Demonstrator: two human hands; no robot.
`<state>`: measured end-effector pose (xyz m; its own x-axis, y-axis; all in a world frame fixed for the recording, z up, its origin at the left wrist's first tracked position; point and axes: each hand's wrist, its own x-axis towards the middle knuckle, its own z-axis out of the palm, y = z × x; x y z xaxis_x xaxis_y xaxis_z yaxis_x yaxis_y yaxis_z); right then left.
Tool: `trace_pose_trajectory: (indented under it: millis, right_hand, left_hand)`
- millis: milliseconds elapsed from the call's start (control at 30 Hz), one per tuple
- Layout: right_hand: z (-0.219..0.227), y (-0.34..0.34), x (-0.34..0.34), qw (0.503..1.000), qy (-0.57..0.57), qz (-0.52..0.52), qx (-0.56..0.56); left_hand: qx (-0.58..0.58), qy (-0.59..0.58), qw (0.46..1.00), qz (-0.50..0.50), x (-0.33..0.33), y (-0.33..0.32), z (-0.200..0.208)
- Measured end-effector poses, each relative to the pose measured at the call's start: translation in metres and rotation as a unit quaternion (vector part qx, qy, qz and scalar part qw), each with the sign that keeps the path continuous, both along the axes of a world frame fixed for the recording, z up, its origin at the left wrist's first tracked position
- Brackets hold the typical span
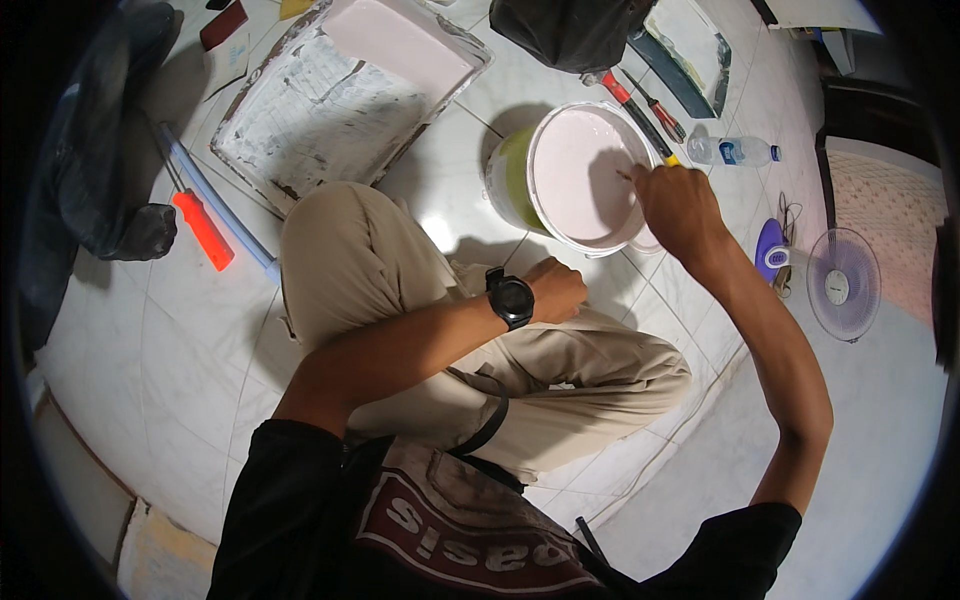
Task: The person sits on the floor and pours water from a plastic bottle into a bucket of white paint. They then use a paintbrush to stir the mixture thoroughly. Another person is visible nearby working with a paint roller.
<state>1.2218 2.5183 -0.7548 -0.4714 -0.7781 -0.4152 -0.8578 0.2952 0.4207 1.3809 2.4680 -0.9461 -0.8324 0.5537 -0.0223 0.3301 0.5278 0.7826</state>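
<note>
A round bucket (512, 178) with a green side and white rim stands on the floor ahead of me, filled with pale pink paint (580, 165). My right hand (682, 208) is closed at the bucket's right rim, gripping a thin stick (624, 175) whose short dark end shows over the paint. The rest of the stick is hidden by the hand. My left hand (557, 290), below a black wristwatch, lies curled against my folded leg with nothing visible in it.
Left of the bucket lies a paint tray (330, 110) holding pink paint. An orange-handled tool (203, 232) is by another person's foot (148, 232). A hammer (640, 110), screwdriver (665, 118), water bottle (735, 151), black bag (572, 30) and small fan (840, 285) are beyond and right.
</note>
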Motion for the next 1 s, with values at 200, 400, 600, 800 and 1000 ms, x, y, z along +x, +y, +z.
trace_pose_trajectory:
  millis: [200,400,600,800,1000]
  right_hand:
    - [0.011,0.011,0.026,0.993,-0.111,0.008,0.035]
    - [0.013,-0.023,0.03,0.984,-0.174,0.024,-0.041]
    - [-0.005,-0.045,0.004,0.991,-0.066,0.051,-0.105]
    - [-0.009,-0.018,-0.02,0.998,-0.001,0.003,-0.056]
    - [0.004,0.002,0.016,0.999,-0.005,-0.039,0.027]
  left_hand:
    - [0.005,0.015,1.0,0.011,0.0,0.004,-0.005]
    - [-0.008,0.016,1.0,0.016,0.001,0.006,-0.006]
    - [-0.006,0.018,1.0,0.011,-0.001,0.004,-0.002]
    - [-0.015,0.019,1.0,0.017,0.0,0.005,-0.001]
    - [-0.011,0.018,1.0,0.02,0.001,0.006,-0.004]
